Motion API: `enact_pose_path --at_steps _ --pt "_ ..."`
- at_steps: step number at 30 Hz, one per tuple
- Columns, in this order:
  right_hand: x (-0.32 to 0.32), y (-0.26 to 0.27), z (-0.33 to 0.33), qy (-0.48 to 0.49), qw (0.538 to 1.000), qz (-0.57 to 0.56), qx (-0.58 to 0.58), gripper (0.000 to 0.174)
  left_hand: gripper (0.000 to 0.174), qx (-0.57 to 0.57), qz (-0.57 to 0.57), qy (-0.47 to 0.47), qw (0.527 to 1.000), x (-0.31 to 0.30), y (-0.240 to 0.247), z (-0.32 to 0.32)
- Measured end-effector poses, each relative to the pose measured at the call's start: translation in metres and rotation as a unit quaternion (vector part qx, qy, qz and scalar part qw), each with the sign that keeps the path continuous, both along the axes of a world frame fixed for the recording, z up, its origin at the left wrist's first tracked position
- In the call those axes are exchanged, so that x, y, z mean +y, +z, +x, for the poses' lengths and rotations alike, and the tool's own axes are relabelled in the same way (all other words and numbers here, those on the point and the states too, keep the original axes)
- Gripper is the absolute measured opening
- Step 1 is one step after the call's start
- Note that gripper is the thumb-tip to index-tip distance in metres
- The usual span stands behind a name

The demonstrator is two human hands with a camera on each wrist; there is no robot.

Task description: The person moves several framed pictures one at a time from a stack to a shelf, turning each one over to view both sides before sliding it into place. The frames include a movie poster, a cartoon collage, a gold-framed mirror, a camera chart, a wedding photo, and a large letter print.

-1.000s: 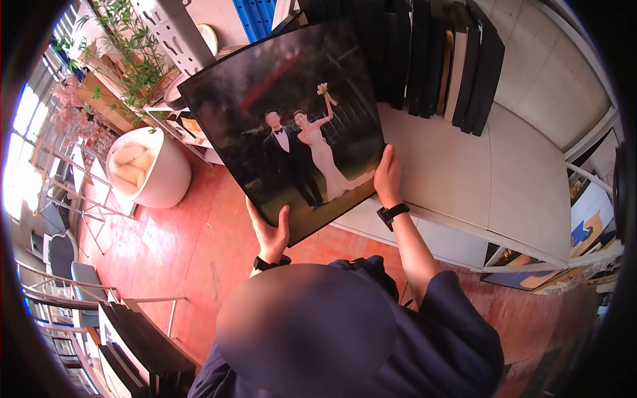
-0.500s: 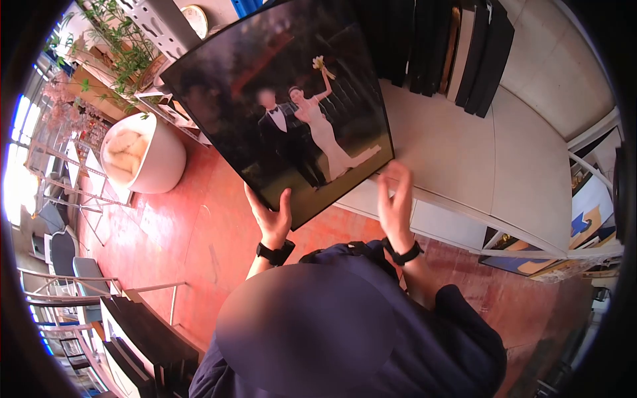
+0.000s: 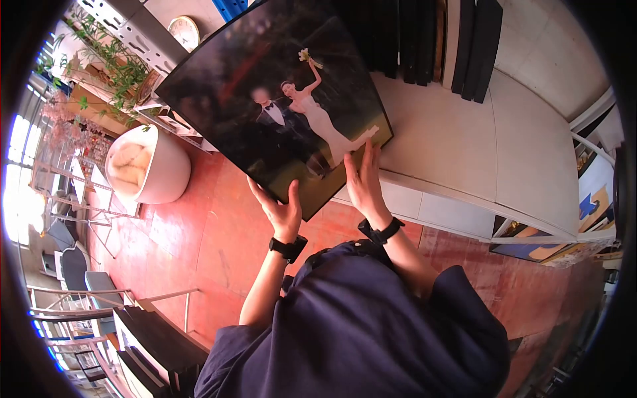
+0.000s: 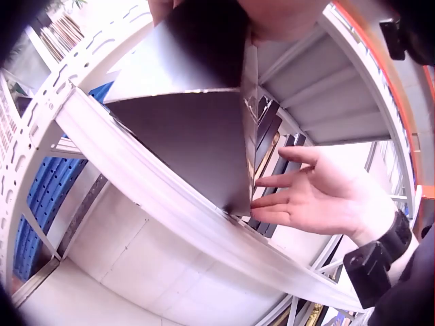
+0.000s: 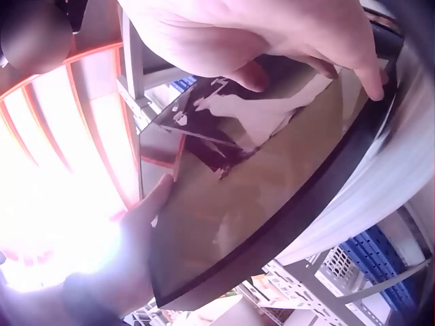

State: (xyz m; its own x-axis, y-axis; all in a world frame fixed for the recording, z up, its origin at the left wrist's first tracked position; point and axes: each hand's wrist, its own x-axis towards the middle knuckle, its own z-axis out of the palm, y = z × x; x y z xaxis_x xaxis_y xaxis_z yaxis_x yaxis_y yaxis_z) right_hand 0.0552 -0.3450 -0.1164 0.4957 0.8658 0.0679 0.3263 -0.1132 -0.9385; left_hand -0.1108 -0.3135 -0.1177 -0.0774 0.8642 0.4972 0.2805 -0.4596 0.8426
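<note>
A large framed wedding photo [image 3: 232, 113] with a dark edge is held tilted in front of the body. It shows a couple in wedding clothes against a dark background. My left hand [image 3: 283, 213] grips its near left corner, thumb on the front and fingers behind. Over the near right part of the glossy front, my right hand [image 3: 365, 189] has its fingers extended, fingertips at the picture. The left wrist view shows the frame's plain dark back [image 4: 190, 136], with the right hand [image 4: 329, 197] spread beside its edge. Black bands circle both wrists.
A pale shelf top [image 3: 458, 152] lies to the right, with several dark frames [image 3: 478, 53] standing upright at its back. At left stand a white tub chair [image 3: 159, 172] and a perforated metal post [image 3: 136, 33]. More dark panels [image 3: 156, 338] lean at lower left.
My right hand has let go of the photo's right side and moved left onto its near front part. The left hand keeps its grip. The photo has shifted slightly left in the head view.
</note>
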Motion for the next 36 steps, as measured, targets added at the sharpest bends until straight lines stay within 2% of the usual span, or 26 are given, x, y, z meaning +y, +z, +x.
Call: enact_pose_path --at_steps 1,2,5,7,9,16,19,20,22,24,25,27,30,31,33,36 --pt "0.007 -0.002 0.003 0.007 1.000 0.012 -0.020 0.071 0.088 -0.033 -0.002 -0.007 0.999 0.001 0.003 0.006" --pt "0.012 -0.005 0.005 0.008 1.000 0.015 -0.022 0.071 0.093 0.012 0.002 -0.004 1.000 0.000 0.008 0.009" --pt "0.031 -0.017 0.010 -0.016 1.000 0.003 -0.022 0.072 0.094 -0.012 -0.003 -0.013 1.000 0.001 0.008 0.020" --pt "0.043 -0.020 0.016 -0.028 0.999 -0.008 -0.044 0.079 0.094 -0.019 -0.003 -0.020 1.000 0.002 0.010 0.027" --pt "0.053 -0.021 0.022 -0.028 0.998 -0.008 -0.051 0.080 0.093 0.038 0.005 0.012 0.999 0.004 0.011 0.034" --pt "0.080 -0.024 0.028 -0.040 0.992 -0.015 -0.117 0.080 0.095 0.120 0.050 0.045 0.990 0.013 0.007 0.037" --pt "0.081 -0.015 0.033 -0.024 0.997 0.005 -0.071 0.080 0.096 0.187 0.063 0.058 0.979 0.011 0.010 0.036" --pt "0.080 -0.017 0.035 -0.027 0.997 0.007 -0.068 0.080 0.096 0.193 0.063 0.057 0.977 0.011 0.010 0.037" --pt "0.070 -0.016 0.036 -0.008 0.992 0.107 -0.068 0.082 0.096 0.203 0.068 0.055 0.975 0.011 0.012 0.034" --pt "0.036 0.003 0.035 0.060 0.984 0.087 -0.145 0.088 0.095 0.212 0.066 0.046 0.974 0.009 0.015 0.031" --pt "0.022 0.001 0.032 0.060 0.984 0.089 -0.144 0.088 0.095 0.214 0.068 0.047 0.973 0.009 0.017 0.028" --pt "-0.003 -0.005 0.026 0.133 0.983 0.034 -0.123 0.097 0.092 0.215 0.060 0.027 0.974 0.004 0.023 0.026" --pt "-0.015 -0.006 0.014 0.187 0.969 0.049 -0.152 0.106 0.087 0.200 0.075 0.015 0.977 0.005 0.028 0.020" --pt "-0.016 -0.007 0.010 0.186 0.970 0.048 -0.149 0.106 0.087 0.204 0.074 0.014 0.976 0.006 0.032 0.019" --pt "-0.013 -0.011 0.000 0.174 0.973 0.051 -0.144 0.112 0.083 0.116 0.077 -0.024 0.990 0.012 0.045 0.019" --pt "-0.009 -0.018 -0.011 0.128 0.973 0.058 -0.181 0.108 0.078 0.122 0.135 0.013 0.983 0.034 0.074 0.008"
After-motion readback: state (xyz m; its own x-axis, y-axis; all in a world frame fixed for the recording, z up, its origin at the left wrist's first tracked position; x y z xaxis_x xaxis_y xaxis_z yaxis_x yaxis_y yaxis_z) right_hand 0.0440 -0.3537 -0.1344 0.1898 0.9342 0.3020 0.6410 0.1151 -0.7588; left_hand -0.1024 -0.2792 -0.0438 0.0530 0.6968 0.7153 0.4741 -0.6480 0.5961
